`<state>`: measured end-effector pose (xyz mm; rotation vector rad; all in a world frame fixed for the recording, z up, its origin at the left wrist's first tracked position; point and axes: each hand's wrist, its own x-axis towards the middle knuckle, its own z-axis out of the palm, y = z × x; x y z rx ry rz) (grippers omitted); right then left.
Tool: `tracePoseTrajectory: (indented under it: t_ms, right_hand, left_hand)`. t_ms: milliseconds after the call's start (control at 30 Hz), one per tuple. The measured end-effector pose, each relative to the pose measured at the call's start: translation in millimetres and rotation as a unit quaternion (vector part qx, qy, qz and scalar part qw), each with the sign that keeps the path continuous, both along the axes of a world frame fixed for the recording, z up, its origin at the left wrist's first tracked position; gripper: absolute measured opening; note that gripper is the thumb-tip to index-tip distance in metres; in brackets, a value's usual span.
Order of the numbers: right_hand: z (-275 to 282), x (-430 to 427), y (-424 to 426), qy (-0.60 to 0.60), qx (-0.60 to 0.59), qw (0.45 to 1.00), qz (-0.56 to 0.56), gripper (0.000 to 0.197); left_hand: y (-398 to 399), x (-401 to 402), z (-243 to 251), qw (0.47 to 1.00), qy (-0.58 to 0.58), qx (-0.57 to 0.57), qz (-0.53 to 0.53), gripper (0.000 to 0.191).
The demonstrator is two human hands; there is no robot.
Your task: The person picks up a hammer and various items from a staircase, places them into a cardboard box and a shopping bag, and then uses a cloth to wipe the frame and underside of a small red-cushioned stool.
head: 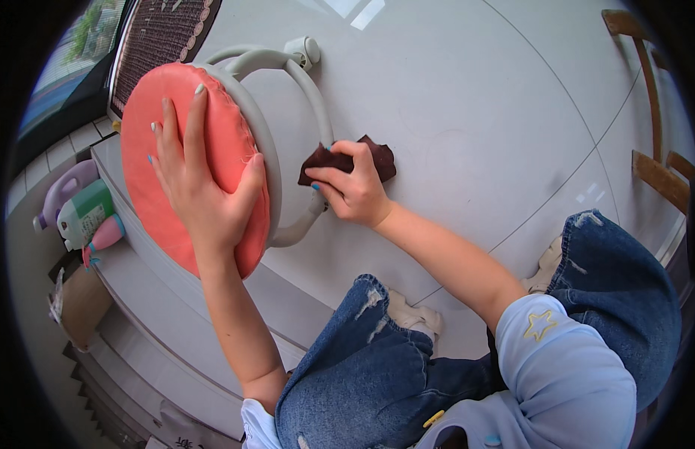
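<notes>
A round stool lies tipped on its side, its coral-red padded seat point(157, 219) facing left. Spread across that cushion is my left hand point(207, 185), fingers apart, thumb at the stitched edge. The stool's pale grey frame point(314, 95) has curved tubes, with a white foot or caster point(304, 51) at the top. My right hand point(353, 185) grips a dark brown cloth point(376, 160) at the ring-shaped tube. The cloth covers part of that tube, so the contact between them is hidden.
Stair-like grey ledges point(173, 337) run along the left. On them stand a green-and-white jug point(86, 213), a purple bottle point(72, 188), a pink spray bottle point(107, 233) and a cardboard box point(86, 306). A dark patterned mat point(157, 39) lies beyond. Wooden chair parts point(659, 174) stand at right on the tiled floor point(465, 112).
</notes>
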<state>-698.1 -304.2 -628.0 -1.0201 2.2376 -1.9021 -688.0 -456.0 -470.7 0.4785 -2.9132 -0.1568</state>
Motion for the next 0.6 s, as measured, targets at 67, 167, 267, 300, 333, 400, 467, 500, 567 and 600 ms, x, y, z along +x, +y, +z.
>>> tracePoseTrajectory:
  t_ms: [67, 167, 267, 300, 333, 400, 467, 500, 567, 600]
  right_hand:
    - [0, 1, 0, -0.010, -0.004, 1.000, 0.008, 0.025]
    - [-1, -22, -14, -0.005, -0.027, 0.999, -0.017, 0.015]
    - [-5, -80, -48, -0.043, -0.053, 0.996, -0.054, 0.006]
    - [-7, -97, -60, -0.047, -0.052, 0.997, -0.043, 0.004]
    - [-3, -110, -69, -0.087, -0.045, 0.995, -0.022, 0.004]
    - [1, -116, -73, -0.127, -0.038, 0.991, -0.002, 0.005]
    - [-1, -109, -69, -0.159, -0.045, 0.986, -0.014, 0.006]
    - [-2, -97, -60, -0.182, -0.036, 0.983, -0.011, 0.006]
    - [-5, -65, -36, -0.121, -0.022, 0.992, -0.027, 0.008]
    - [-4, -46, -23, -0.118, -0.012, 0.992, -0.031, 0.009]
  left_hand:
    - [0, 2, 2, 1.000, -0.002, 0.005, -0.002, 0.077]
    - [-1, 3, 7, 1.000, -0.018, 0.015, -0.010, 0.077]
    - [3, 1, 9, 0.999, -0.029, 0.015, -0.024, 0.078]
    - [3, 1, 7, 0.999, -0.029, 0.016, -0.021, 0.078]
    - [2, 1, 7, 0.999, -0.030, 0.015, -0.018, 0.077]
    - [1, 0, 7, 1.000, -0.028, 0.011, -0.011, 0.077]
    - [1, -1, 7, 1.000, -0.027, 0.005, -0.004, 0.077]
    - [2, 0, 5, 1.000, -0.024, 0.000, 0.002, 0.077]
    - [3, 2, 4, 1.000, -0.023, -0.009, 0.010, 0.077]
    - [3, 1, 2, 1.000, -0.018, -0.006, 0.010, 0.077]
